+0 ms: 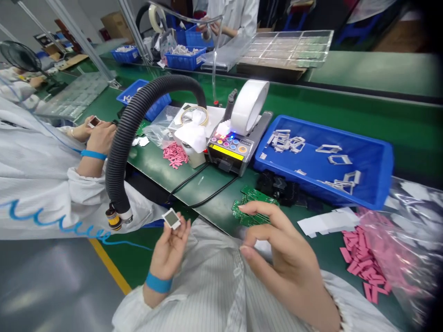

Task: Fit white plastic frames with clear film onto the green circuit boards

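Observation:
A small display with a grey screen in a white frame (171,219) rests in the fingers of my left hand (168,252), tilted towards me. My left wrist wears a blue band. In front of my body, my right hand (282,260) is raised with bent fingers apart and nothing visible in them. Its thumb and middle fingertip come close together, while the index finger stands away. Beyond those fingertips lie green circuit boards (247,203) on the bench, partly hidden by the hand. Black parts (277,186) lie beside the boards.
A blue bin (360,143) holds white frames. Left of it stands a tape dispenser (226,154) with a white roll (249,108). Pink strips (363,253) and white sheets (327,222) lie at right. A black hose (116,157) arches between me and a co-worker (41,170).

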### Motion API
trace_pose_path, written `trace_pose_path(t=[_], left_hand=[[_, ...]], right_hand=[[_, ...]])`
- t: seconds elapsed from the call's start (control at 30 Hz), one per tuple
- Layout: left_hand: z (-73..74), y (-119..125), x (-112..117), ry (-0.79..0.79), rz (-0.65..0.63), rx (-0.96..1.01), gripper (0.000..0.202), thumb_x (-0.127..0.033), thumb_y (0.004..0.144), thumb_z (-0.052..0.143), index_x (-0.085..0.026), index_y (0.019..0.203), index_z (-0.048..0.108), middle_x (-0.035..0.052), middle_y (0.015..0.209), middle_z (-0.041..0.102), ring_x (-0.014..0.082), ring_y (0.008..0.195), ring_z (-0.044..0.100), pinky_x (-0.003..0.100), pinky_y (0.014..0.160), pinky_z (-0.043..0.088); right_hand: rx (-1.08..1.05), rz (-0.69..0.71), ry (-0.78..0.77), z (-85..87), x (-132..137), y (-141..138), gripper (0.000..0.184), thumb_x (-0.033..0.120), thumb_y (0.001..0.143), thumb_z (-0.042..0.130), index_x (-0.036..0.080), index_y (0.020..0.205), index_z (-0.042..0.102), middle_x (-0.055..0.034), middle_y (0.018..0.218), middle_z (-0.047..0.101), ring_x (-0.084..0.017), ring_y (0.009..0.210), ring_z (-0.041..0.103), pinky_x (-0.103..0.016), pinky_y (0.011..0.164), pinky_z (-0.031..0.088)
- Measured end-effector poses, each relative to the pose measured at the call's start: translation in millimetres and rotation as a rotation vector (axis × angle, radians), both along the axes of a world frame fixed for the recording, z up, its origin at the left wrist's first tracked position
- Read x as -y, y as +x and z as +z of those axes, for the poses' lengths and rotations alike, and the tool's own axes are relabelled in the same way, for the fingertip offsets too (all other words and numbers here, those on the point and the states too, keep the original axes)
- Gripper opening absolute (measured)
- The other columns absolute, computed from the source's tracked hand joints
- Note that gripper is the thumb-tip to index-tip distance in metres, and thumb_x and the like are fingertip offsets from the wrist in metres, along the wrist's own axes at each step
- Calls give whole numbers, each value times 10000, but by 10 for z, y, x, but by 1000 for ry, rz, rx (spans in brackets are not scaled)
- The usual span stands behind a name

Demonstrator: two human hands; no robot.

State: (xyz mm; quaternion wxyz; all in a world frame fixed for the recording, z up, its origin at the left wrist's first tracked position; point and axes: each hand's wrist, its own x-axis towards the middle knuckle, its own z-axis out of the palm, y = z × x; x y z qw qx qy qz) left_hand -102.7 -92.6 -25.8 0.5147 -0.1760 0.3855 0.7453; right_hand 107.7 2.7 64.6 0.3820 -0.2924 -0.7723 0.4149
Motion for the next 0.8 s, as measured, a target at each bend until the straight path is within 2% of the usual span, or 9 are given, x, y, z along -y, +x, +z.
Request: trace_pose_path(t=[0.1,0.2,0.27,0.33,0.47,0.6,0.8], left_hand=[[266,406,-261,201,-327,6,127,-192,801,628,-205,895,712,14,901,757,145,855,691,344,992,459],[522,654,-450,295,-573,-26,233,-269,604,806,-208,817,734,-4,819,757,149,826,688,259,849,521],[626,750,-519,321,-656,-49,269,-281,570,825,-211,815,736,-11,819,754,129,787,680,212,752,525],[675,803,-548,343,-695,-84,276,-318,591,812,-215,835,734,-7,841,749,124,777,669,216,739,515],[705,835,-544,350,-699,-104,274,-347,599,805,-221,831,733,-8,859,743,128,824,659,247,825,490],[715,847,-534,334,-672,-58,253,-301,595,813,-233,824,732,-32,823,743,111,813,655,248,836,486],[676,861,-563,291,-659,-78,265,-281,570,829,-204,803,729,-17,800,738,125,793,655,272,849,484]], right_hand=[[4,15,-28,56,25,4,89,154,820,562,225,773,540,-65,1165,521,-226,1112,492,-410,897,431],[2,9,-10,127,32,-9,102,159,810,568,215,726,554,-61,1228,490,-227,1141,486,-380,887,446],[16,-37,11,170,19,-11,107,156,802,568,212,711,560,-61,1252,481,-233,1167,477,-362,866,456],[43,-114,34,200,-7,-3,108,157,797,570,211,704,561,-66,1248,495,-245,1184,472,-371,870,449],[87,-215,70,222,-63,25,125,183,795,570,213,675,555,-75,1193,546,-263,1167,490,-412,885,425],[130,-242,50,222,-97,49,125,201,796,568,220,673,561,-70,1196,547,-260,1132,510,-434,891,412],[221,-235,82,183,-168,35,131,185,795,547,211,667,535,-71,1098,576,-246,1044,543,-431,840,425]])
